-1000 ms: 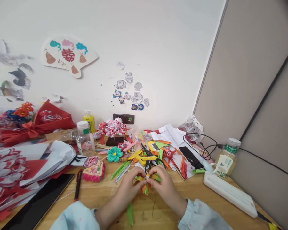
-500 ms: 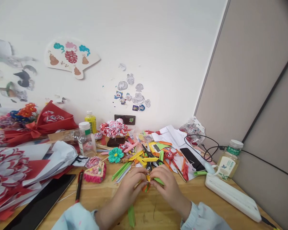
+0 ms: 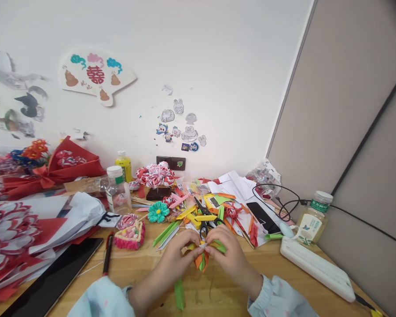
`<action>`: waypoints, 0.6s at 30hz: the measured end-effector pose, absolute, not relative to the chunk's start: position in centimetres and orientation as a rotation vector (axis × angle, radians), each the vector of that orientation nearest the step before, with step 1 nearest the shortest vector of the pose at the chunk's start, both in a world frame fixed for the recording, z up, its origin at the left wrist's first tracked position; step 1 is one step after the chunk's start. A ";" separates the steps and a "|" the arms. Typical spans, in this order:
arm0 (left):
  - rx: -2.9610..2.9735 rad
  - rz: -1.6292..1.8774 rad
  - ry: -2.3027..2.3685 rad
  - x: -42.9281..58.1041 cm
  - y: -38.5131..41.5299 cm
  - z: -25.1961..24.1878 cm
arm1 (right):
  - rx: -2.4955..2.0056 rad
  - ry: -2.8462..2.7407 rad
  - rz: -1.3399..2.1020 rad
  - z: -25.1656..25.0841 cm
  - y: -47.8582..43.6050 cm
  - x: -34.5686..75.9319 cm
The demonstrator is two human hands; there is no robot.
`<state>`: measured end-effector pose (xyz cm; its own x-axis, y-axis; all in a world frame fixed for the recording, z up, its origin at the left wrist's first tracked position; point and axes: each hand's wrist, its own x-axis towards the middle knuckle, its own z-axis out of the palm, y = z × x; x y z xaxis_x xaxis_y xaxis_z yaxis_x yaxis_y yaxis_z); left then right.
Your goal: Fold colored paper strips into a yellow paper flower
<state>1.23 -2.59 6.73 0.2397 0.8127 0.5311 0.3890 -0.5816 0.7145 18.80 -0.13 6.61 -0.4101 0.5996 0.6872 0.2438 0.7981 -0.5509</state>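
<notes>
My left hand point(image 3: 183, 252) and my right hand point(image 3: 227, 250) meet over the wooden table, fingertips pinched together on a small folded-paper piece point(image 3: 201, 261). Orange and green paper points hang below the fingers, with a bit of white and yellow between the fingertips. My fingers cover most of it. Just beyond the hands lie black-handled scissors point(image 3: 203, 228) among folded strips. A green paper strip point(image 3: 179, 295) rests on the table below my left wrist. A thin thread seems to trail down near my right hand.
Beyond my hands spreads a heap of coloured paper with a phone point(image 3: 263, 217). A white power strip point(image 3: 317, 268) and a drink bottle point(image 3: 313, 219) stand right. Left are a black tablet point(image 3: 54, 277), a red pen point(image 3: 108, 254), a heart-shaped box point(image 3: 130, 237) and a clear jar point(image 3: 116, 193).
The folded-paper piece has turned in my fingers, so more of its orange and green points show below. Both hands stay pinched on it. The view has shifted slightly.
</notes>
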 end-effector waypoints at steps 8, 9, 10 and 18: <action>1.784 1.032 1.158 1.2 -2.0 6.9 | -0.829 -1.783 1.125 4.8 0.8 18.3; 1.741 0.995 1.137 1.1 -1.9 6.8 | -0.822 -1.777 1.158 4.7 0.9 18.2; 1.711 0.965 1.123 1.0 -1.8 6.7 | -0.820 -1.777 1.193 4.6 0.9 18.2; 1.584 0.866 1.080 0.6 -0.9 5.3 | -0.941 -1.796 1.238 3.9 1.0 18.0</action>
